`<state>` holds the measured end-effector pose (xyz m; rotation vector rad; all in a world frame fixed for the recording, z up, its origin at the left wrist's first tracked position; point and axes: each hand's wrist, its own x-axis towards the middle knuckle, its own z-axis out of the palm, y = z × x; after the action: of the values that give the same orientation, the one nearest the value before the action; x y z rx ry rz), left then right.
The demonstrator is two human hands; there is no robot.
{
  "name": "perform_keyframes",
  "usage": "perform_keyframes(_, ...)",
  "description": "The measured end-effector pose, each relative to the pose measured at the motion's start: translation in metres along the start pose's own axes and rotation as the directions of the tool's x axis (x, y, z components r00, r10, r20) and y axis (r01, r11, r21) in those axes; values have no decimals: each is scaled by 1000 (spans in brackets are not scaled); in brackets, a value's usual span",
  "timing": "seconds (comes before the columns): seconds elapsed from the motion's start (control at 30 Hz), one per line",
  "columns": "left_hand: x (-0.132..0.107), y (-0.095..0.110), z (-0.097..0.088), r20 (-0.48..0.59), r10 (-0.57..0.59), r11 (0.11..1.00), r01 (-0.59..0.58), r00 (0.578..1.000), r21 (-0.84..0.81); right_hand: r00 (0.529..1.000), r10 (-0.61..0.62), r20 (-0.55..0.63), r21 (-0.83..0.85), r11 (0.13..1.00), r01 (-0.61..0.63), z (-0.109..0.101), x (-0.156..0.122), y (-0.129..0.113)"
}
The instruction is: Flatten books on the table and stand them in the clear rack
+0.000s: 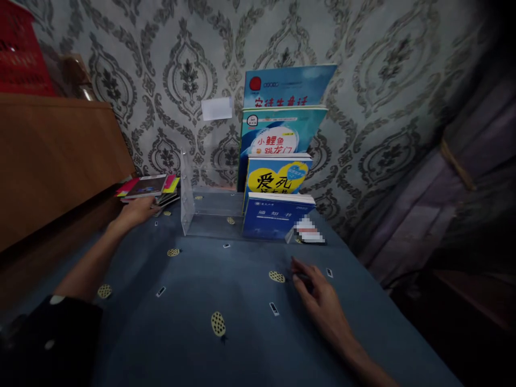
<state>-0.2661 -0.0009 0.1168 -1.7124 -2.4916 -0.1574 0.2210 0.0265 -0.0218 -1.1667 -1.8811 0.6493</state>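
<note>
My left hand [139, 211] is at the near edge of a small stack of booklets [148, 187] with pink, yellow and dark covers, at the table's left side. Its fingers close on that edge, partly hidden. Low over the table, my right hand [316, 293] holds nothing, its fingers loosely bent and thumb apart. Ahead stands a clear stepped acrylic rack [186, 193]. Its right half carries upright books in rising rows: a dark blue notice book [274, 217] in front, a yellow-and-blue book [278, 174], a teal book [282, 129], and a blue book [288, 83] at the back.
A blue cloth [193, 306] with pineapple prints covers the table. On the left, a wooden cabinet [60, 161] bears a red box [24, 54]. Patterned wallpaper rises behind the rack. At right hangs a tied curtain [435, 183]. A blurred white item [309, 231] lies beside the rack.
</note>
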Motion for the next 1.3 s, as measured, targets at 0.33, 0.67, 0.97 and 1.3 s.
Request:
perform_keyframes(0.33,58,-15,34,-71,-122,989,128,990,74,997,-22,67,-71,997,27,3,4,-2)
perform_keyframes(0.67,68,-21,34,-89,-67,982,82,994,169,992,-53,113,-95,993,64,1,5,-16)
perform_keyframes(0.97,57,-20,30,-105,3,959,27,994,283,993,-49,110,-97,993,60,2,3,-18)
perform_keyframes(1.3,14,-23,34,-95,91,922,-47,991,384,987,-75,142,-107,990,91,0,5,-16)
